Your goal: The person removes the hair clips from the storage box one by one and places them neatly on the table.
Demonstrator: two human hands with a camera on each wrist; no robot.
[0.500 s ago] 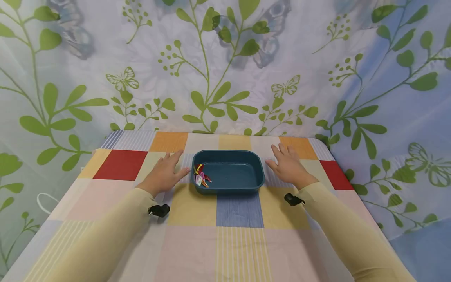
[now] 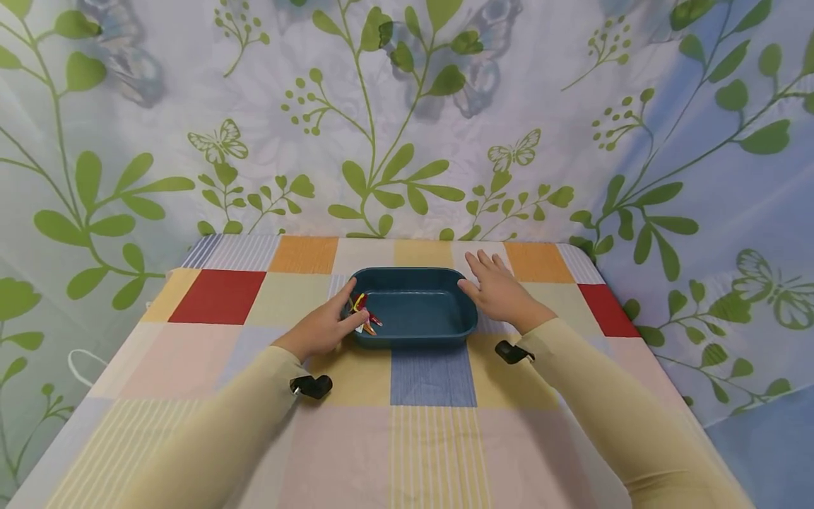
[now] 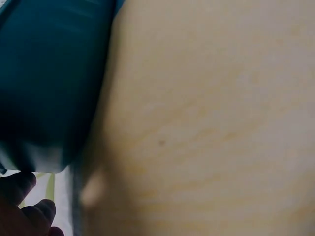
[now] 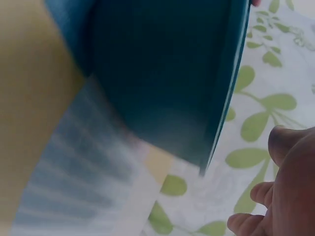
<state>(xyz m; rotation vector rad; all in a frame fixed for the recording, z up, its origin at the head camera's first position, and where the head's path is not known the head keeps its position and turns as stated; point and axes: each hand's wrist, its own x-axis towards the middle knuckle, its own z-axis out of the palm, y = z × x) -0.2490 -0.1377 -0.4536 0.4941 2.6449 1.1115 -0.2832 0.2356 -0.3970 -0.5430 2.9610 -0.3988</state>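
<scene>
A dark teal rectangular plastic tub [image 2: 416, 341] stands on the table, its wall [image 3: 54, 73] filling the upper left of the left wrist view. Several small, slim, shiny pieces [image 2: 373, 320] in red, yellow and orange, like hair clips, lie at its left end. At that end is my left hand [image 2: 324, 325], fingers stretched along the outside and thumb reaching over the rim, partly covering the small pieces. My right hand [image 2: 499, 291] is at the opposite end, fingers spread and thumb at the rim. In the right wrist view its fingers [image 4: 263, 194] appear beside the tub's wall.
A patchwork-patterned cloth [image 2: 432, 459] covers the table. Behind it and along the sides hangs a curtain [image 2: 407, 127] printed with green leaves and butterflies. A white cable loop [image 2: 85, 367] shows beyond the table's left edge. Each wrist carries a small black device [image 2: 311, 387].
Both hands have moved inward to the tub's ends. The left thumb now overlaps the small pieces, and the right hand has come left to the right rim. The tub stays in place.
</scene>
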